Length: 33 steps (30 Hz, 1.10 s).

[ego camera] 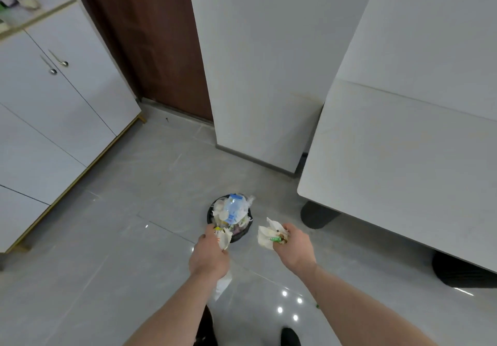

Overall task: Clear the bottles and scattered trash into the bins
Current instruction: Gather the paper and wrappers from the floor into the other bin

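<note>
On floor, centre frame: 1 round black bin (243, 234), heaped past rim w/ trash. Top of heap is 1 crumpled clear plastic bottle (234, 208) w/ pale blue label; print on it too blurred to read. White paper scraps and small coloured wrappers round it, too jumbled to count.

2 bare hands out in front, both holding trash. Left hand (208, 258) fingers curled round 1 crumpled white tissue (224, 238), held right over near edge of bin, touching or just above heap, can't tell which. Strip of white paper (223, 284) hangs below left wrist; can't tell if it's same piece.

Right hand (294, 247) fingers curled round 1 bigger white tissue wad (266, 234) plus 1 small green wrapper (277, 239) w/ white lettering, unreadable. This hand is just right of bin, not over it.

2 dark shoes at bottom edge, left one (205, 327) mostly hidden by arm, right shoe (290, 336) clear.

Right side: 1 white table (398, 157), 2 dark rounded bases under it, nearer one (457, 270) and farther one (318, 215). Left side: white cabinet (53, 103) w/ 2 metal door handles (53, 62), gold trim. Brown door (150, 36) behind. Grey tile floor (107, 238), 4 light reflections near right arm. No readable writing anywhere.
</note>
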Motion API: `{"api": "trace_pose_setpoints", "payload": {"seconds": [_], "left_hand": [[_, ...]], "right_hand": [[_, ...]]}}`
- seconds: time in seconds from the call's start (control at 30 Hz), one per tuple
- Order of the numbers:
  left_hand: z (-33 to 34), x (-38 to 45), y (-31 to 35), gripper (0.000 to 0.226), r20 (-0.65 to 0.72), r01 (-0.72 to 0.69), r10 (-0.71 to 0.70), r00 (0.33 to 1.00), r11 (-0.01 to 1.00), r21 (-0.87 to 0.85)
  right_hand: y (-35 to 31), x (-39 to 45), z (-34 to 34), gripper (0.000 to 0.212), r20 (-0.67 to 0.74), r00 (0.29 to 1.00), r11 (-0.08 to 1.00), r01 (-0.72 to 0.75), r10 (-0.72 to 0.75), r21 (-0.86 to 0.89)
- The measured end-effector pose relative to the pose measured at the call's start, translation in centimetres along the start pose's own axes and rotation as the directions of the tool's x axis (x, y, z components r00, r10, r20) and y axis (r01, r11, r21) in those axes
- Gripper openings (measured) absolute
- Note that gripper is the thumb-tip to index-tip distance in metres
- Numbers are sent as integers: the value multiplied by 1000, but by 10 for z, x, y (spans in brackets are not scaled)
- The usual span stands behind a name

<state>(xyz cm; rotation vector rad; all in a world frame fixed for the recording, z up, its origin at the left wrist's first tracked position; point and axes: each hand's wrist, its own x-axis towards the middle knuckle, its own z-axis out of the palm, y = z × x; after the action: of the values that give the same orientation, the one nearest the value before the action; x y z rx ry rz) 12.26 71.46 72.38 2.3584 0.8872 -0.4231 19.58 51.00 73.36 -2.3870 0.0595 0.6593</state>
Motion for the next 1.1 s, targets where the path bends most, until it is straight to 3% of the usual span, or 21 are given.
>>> {"api": "trace_pose_setpoints", "payload": {"seconds": [0.23,0.67,0.87,1.1], "left_hand": [[-38,95,-23,56,124,-74,55,991,985,154],[-54,258,-5,61,228,-123,62,972,956,265],[-4,350,-9,57,295,-179,103,950,953,243],[134,470,-59,73,407,-218,139,903,964,154]], "right_hand": [[-54,31,38,17,-103,987,988,-108,119,110],[-78,151,86,25,-19,930,897,-349,367,272],[-77,235,131,20,-9,892,844,-424,452,327],[-23,339,235,16,-13,815,739,-518,579,431]]}}
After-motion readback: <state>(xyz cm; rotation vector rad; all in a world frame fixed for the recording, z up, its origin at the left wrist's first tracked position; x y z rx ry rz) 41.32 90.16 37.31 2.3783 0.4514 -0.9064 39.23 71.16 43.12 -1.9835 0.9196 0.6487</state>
